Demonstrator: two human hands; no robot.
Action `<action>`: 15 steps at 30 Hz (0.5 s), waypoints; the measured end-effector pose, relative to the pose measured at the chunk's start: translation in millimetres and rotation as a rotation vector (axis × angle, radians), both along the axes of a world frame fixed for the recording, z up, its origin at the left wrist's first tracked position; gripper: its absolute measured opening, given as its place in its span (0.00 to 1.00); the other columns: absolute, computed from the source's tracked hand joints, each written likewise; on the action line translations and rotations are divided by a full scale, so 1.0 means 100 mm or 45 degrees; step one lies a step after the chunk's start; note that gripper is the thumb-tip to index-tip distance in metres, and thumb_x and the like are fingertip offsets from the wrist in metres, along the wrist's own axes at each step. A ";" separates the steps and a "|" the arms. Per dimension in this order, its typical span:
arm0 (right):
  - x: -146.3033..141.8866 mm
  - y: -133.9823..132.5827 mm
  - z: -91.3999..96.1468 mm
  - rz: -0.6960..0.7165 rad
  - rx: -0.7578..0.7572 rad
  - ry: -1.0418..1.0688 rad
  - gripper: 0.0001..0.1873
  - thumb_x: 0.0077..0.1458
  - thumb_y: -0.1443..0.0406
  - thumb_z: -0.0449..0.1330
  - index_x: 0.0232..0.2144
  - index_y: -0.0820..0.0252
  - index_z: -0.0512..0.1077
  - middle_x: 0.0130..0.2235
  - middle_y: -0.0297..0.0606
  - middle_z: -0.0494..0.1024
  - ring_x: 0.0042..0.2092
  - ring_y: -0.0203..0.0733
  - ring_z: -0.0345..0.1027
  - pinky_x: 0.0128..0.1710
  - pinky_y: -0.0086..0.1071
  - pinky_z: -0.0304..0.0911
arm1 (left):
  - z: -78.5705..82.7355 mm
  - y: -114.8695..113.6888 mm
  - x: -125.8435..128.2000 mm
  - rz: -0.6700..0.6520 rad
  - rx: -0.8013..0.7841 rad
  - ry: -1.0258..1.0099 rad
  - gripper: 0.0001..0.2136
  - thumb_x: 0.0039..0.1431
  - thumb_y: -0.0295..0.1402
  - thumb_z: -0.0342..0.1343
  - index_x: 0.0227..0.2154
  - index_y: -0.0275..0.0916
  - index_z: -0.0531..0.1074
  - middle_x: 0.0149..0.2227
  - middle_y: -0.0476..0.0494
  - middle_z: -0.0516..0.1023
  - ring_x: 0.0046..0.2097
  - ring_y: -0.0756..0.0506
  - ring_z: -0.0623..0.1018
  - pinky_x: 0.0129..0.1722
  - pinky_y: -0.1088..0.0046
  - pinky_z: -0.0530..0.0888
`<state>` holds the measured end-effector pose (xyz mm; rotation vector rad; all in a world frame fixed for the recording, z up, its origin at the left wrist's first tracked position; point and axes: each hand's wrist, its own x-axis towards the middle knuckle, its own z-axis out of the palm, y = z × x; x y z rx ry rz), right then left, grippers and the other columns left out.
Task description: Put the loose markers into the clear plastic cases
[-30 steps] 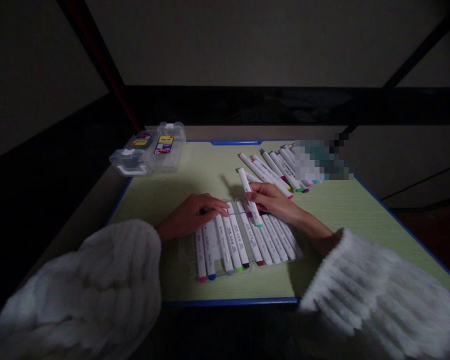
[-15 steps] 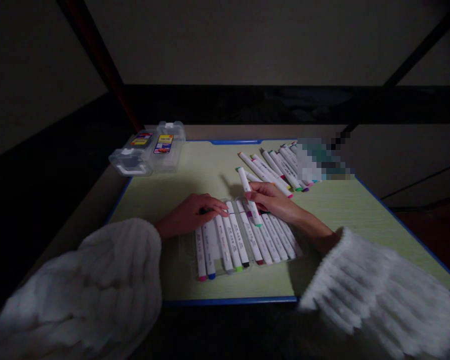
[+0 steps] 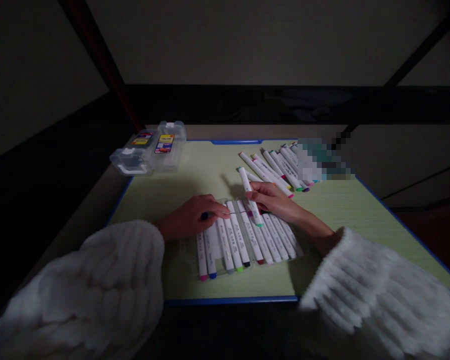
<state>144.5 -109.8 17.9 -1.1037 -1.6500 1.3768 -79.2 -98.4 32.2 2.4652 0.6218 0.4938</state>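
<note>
My right hand [image 3: 272, 200] is closed around a white marker [image 3: 251, 197] with a green tip, tilted over a clear plastic case [image 3: 187, 257]. My left hand [image 3: 195, 215] reaches over the upper ends of the markers in the case's left half. Its fingers are stretched out, their tips touching or just above a marker [image 3: 233, 237] with a lime-green end. Near the left edge lie a pink-ended marker [image 3: 201, 257] and a blue-ended marker [image 3: 210, 252], with a gap to their right. Several white markers [image 3: 275, 240] fill the right half.
Loose markers [image 3: 272, 170] lie in a pile at the back right of the pale green table [image 3: 360, 235], beside a pixelated patch. A clear lidded box [image 3: 146, 155] with bright labels stands at the back left. The table has a blue edge [image 3: 232, 300].
My left hand has bent its fingers slightly, with the fingertips shifting a little to the right; a dark blue marker end now shows beneath it. My right hand and its marker have stayed almost still.
</note>
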 end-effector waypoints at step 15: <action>0.00 -0.01 0.02 0.002 0.003 -0.015 0.13 0.50 0.59 0.53 0.19 0.59 0.57 0.17 0.23 0.54 0.18 0.27 0.44 0.18 0.26 0.40 | -0.10 0.03 0.01 0.202 -0.215 -0.058 0.18 0.52 0.26 0.46 0.48 0.36 0.63 0.44 0.43 0.74 0.40 0.48 0.71 0.43 0.68 0.68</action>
